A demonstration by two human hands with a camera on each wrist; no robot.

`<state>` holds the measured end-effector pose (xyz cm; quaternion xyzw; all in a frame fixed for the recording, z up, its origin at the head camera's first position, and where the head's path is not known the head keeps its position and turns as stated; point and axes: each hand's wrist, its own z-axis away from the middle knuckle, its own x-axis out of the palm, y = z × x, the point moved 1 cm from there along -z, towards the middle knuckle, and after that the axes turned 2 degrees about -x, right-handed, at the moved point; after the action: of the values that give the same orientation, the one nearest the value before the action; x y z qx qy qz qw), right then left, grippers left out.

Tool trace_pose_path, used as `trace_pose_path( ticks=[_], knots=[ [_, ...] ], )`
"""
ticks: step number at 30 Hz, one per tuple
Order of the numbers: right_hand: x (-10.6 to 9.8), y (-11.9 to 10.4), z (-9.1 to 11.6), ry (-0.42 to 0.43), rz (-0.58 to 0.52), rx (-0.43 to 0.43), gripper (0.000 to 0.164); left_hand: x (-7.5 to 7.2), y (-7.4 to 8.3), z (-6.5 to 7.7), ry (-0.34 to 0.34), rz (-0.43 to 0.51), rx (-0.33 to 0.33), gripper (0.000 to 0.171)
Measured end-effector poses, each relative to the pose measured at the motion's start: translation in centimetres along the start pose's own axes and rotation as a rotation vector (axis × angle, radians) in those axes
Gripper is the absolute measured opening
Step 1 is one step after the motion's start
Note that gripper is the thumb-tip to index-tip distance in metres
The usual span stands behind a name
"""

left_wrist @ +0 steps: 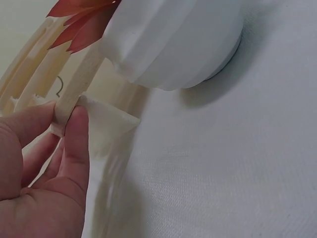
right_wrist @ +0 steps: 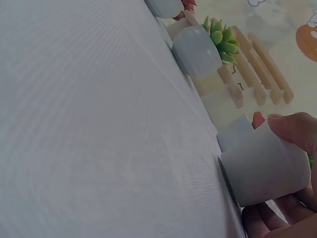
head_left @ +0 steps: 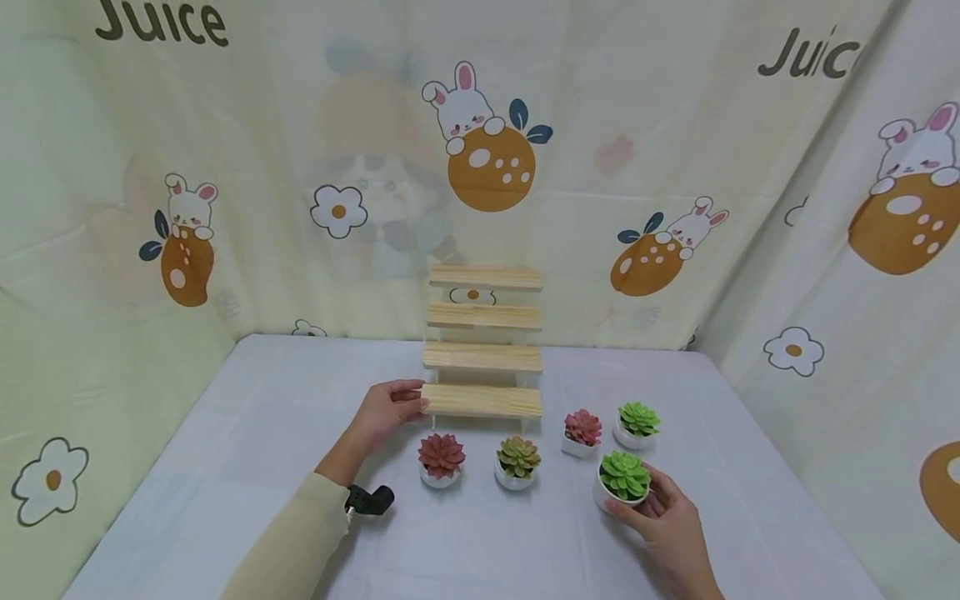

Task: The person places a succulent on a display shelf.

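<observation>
Steadily, my left hand (head_left: 386, 410) pinches the left end of the lowest plank of the wooden stand (head_left: 480, 402), thumb on one face and fingers on the other. The stand rises in four pale steps at the far middle of the table (head_left: 225, 467), on whitish supports.

My right hand (head_left: 667, 523) grips the white pot of a bright green succulent (head_left: 624, 477), right of the stand and nearer to me, with the thumb on the pot's near side and the fingers curled round its right side. The base is right by the white cloth, though I cannot tell whether it touches.

Just beyond that pot, a second bright green succulent (head_left: 638, 421) stands in a round white pot, and to its left a pinkish-red succulent (head_left: 582, 428) sits in a squarish one. In front of the stand are a dark red succulent (head_left: 441, 457), near my left hand, and a green-and-pink succulent (head_left: 518, 458) to its right, both upright in white pots.

A black device (head_left: 371, 500) sticks out at my left wrist, beside my beige sleeve (head_left: 296, 537). Behind everything hangs a cream curtain (head_left: 577, 67) printed with rabbits and flowers.
</observation>
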<state>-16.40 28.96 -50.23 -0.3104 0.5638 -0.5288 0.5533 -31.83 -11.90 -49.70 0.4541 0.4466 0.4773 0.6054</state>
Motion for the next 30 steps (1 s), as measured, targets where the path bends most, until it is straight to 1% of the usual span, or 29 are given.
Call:
trace_pose_path(
  ticks=[8,12,16,20,23,26,30],
  knots=[
    [0.1,-0.4,0.0,0.001,0.021,-0.039,0.092,0.2,-0.1,0.0,0.011,0.011,0.014,0.044],
    [0.2,-0.9,0.2,0.003,-0.02,-0.065,0.089,0.2,-0.2,0.0,0.013,0.027,0.003,0.044],
    [0.5,-1.8,0.4,0.007,-0.05,-0.132,0.085,0.1,-0.3,-0.1,0.014,0.042,-0.002,0.044],
    [0.9,-3.1,0.4,0.013,-0.018,-0.218,0.081,0.1,-0.4,0.0,0.018,0.058,0.002,0.044],
    [1.2,-4.0,0.3,0.011,-0.025,-0.277,0.08,0.2,-0.4,0.0,0.021,0.063,-0.001,0.044],
    [1.6,-4.9,0.2,-0.005,-0.053,-0.324,0.081,0.3,-0.4,-0.1,0.027,0.06,-0.014,0.044],
    [2.4,-6.0,0.0,-0.036,-0.078,-0.366,0.081,0.4,-0.4,-0.1,0.04,0.062,-0.027,0.043]
  ],
)
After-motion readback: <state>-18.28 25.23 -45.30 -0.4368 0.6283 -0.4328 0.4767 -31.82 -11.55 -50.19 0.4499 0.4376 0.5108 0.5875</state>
